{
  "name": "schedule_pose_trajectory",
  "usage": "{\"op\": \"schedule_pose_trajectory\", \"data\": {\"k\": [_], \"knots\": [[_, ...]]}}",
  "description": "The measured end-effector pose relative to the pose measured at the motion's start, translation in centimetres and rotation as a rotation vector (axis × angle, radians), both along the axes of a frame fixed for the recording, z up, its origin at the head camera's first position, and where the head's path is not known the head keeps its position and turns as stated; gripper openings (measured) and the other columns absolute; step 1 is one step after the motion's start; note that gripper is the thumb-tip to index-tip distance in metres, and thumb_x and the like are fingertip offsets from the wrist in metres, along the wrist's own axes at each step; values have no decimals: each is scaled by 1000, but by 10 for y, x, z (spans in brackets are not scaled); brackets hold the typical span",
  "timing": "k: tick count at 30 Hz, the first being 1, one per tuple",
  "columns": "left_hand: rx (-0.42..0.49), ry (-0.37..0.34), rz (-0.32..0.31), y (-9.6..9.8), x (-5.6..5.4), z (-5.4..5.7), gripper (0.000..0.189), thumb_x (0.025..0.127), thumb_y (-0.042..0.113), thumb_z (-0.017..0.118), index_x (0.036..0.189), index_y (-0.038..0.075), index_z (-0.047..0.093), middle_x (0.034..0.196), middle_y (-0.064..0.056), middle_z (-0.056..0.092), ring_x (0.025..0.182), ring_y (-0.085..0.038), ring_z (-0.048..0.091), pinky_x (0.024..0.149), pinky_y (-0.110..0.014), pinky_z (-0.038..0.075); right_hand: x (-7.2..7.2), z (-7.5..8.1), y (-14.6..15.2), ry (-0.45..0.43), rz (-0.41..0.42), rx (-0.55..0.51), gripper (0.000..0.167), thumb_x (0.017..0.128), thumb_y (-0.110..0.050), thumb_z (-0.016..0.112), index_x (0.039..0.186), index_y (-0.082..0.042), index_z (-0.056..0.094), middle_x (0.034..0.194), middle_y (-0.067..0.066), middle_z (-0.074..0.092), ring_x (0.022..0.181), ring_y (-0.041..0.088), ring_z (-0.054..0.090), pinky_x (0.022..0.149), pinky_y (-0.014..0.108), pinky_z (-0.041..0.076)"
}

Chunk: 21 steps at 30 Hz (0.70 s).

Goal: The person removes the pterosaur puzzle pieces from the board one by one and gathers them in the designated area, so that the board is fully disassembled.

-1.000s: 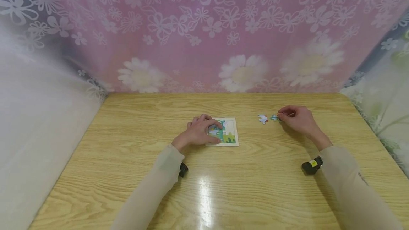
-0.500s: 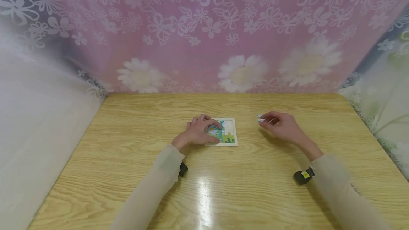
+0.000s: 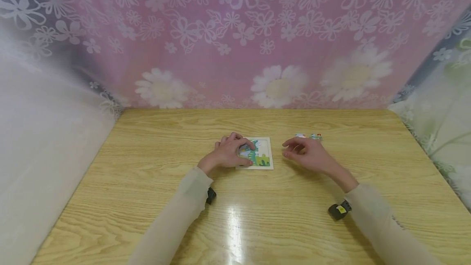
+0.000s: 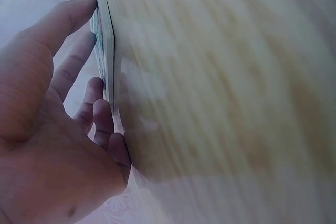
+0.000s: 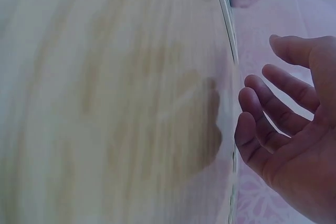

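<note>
A square jigsaw puzzle board (image 3: 271,158) with a pale frame lies on the table, partly filled with green and teal picture pieces. My left hand (image 3: 229,152) rests across its left side, thumb and fingers spread and touching it; part of the picture is hidden under them. In the left wrist view, the fingertips of the left hand (image 4: 58,103) meet the board's edge. My right hand (image 3: 309,155) hovers right of the board, its fingers loosely bent. In the right wrist view, nothing sits between the thumb and fingers of that hand (image 5: 294,114).
Behind the right hand lie two loose puzzle pieces, a whitish one (image 3: 300,135) and a teal one (image 3: 316,136), both partly covered. The wood-grain table (image 3: 154,142) ends at a pink floral curtain (image 3: 220,72). Each wrist wears a dark camera.
My right hand has moved left and nearer, away from the loose pieces and toward the board. Both pieces still lie on the table. The left hand stays on the board.
</note>
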<state>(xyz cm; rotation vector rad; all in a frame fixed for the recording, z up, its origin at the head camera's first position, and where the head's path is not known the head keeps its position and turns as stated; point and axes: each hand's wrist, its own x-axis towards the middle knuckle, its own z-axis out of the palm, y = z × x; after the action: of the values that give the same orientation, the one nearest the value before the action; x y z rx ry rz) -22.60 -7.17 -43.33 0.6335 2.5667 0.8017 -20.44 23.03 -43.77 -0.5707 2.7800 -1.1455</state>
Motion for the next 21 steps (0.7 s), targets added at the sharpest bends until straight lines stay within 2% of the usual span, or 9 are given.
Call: {"op": "schedule_pose_trajectory", "data": {"k": [7, 15, 21], "knots": [[-15, 3, 8, 1, 0, 0, 37, 92, 44, 75, 127, 38, 64, 148, -1, 39, 126, -33, 35, 103, -56, 24, -1, -4, -15, 20, 57, 17, 23, 94, -20, 75, 114, -9, 74, 95, 2, 74, 87, 13, 67, 76, 26, 54], [-17, 1, 18, 2, -2, 0, 37, 91, 45, 76, 125, 37, 65, 149, -2, 39, 129, -35, 35, 104, -57, 24, -4, -4, -32, -23, 91, 22, 26, 91, -21, 78, 114, -9, 74, 97, 1, 74, 90, 12, 66, 78, 28, 53], [-17, -3, 20, 3, -3, 0, 37, 90, 45, 77, 124, 37, 65, 148, -2, 40, 127, -35, 36, 104, -57, 25, -5, -7, -39, 10, 124, 55, 28, 88, -20, 80, 113, -10, 74, 95, 2, 70, 87, 13, 61, 79, 29, 50]]}}
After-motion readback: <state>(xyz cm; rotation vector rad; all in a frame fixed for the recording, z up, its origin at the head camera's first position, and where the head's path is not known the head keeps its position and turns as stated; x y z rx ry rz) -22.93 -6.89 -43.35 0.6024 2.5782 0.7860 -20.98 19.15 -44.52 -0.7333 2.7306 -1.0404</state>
